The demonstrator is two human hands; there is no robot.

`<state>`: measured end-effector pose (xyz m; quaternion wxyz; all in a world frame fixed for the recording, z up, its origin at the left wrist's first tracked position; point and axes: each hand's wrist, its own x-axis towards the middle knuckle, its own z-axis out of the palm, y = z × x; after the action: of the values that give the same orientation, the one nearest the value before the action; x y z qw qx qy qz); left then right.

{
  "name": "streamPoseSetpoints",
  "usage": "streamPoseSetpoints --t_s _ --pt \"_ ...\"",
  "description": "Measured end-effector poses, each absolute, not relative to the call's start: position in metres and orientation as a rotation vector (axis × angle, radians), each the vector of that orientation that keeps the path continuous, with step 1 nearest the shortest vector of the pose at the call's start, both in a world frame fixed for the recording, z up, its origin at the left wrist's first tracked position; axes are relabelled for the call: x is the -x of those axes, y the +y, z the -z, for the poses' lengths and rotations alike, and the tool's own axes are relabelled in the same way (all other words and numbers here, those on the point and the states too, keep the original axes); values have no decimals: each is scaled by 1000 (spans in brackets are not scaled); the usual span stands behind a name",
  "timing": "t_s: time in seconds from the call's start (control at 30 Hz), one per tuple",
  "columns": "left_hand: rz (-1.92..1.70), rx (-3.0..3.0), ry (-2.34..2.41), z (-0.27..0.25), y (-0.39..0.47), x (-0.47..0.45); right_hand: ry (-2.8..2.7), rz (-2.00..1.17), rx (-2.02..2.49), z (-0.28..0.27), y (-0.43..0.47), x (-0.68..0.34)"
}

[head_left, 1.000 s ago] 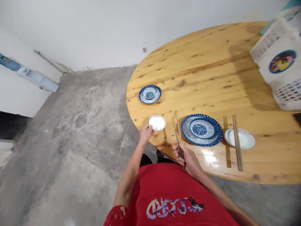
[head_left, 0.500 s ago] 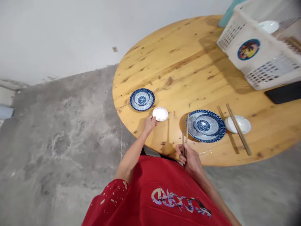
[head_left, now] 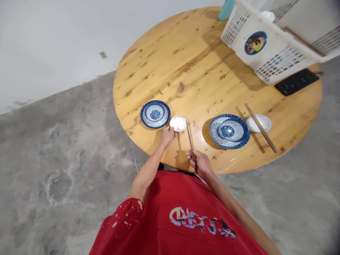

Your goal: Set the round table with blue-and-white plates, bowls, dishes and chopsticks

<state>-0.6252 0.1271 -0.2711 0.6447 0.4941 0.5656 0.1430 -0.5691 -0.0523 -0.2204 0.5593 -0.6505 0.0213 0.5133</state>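
Observation:
My left hand [head_left: 169, 134] pinches the near rim of a small white bowl [head_left: 178, 123], just right of a blue-patterned plate [head_left: 144, 122] with a matching bowl [head_left: 156, 112] on it. A pair of wooden chopsticks [head_left: 190, 136] is gripped in my right hand [head_left: 199, 161], tips pointing away from me beside the white bowl. To the right lies a larger-looking blue-patterned plate [head_left: 217, 140] with a bowl [head_left: 232, 129] on top. Beyond it, another pair of chopsticks [head_left: 261, 128] rests across a second white bowl [head_left: 266, 122].
A white plastic basket [head_left: 239, 26] holding a white dish stands at the back right of the round wooden table [head_left: 159, 78]. In front of it is a black power strip [head_left: 296, 81]. A teal object [head_left: 226, 10] sits behind the basket, beside its left corner.
My right hand has carried the chopsticks left, away from the right plate and toward the white bowl. My left hand has brought that bowl closer to the left plate. The view has shifted.

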Motion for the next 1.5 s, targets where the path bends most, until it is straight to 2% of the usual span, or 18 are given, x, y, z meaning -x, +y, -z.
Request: streamPoseSetpoints --t_s 0.7,1.1,1.5 --pt "-221 -1227 1255 266 138 638 36 -1126 1412 251 40 574" --pt "-18 -1368 1069 267 88 708 145 -1180 1349 269 51 580" --pt "-11 -1129 991 266 79 693 201 -1229 1340 263 58 576"
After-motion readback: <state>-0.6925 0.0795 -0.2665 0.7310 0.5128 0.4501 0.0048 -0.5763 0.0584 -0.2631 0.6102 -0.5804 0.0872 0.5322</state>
